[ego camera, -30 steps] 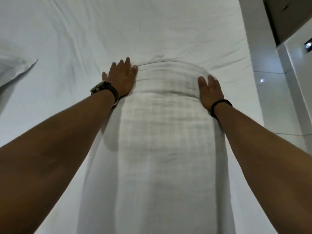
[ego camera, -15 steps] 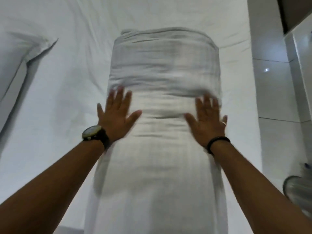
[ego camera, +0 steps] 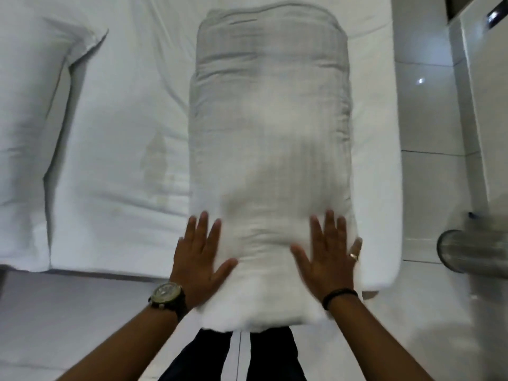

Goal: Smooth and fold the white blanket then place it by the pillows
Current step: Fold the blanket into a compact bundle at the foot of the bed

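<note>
Flattening the folded white blanket [ego camera: 270, 149] at frame centre on the bed [ego camera: 121, 149].
Left hand [ego camera: 199, 261] and right hand [ego camera: 328, 257] splayed flat, gripping nothing, pressing its near end, likely to squeeze out wrinkles; pillow [ego camera: 30, 127] well apart at left.

Left hand [ego camera: 198, 259] and right hand [ego camera: 328, 257] now flat at blanket's [ego camera: 270, 127] near end, formerly far end

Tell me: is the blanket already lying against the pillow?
No, the folded blanket lies apart from the pillow, with bare sheet between them.
</note>
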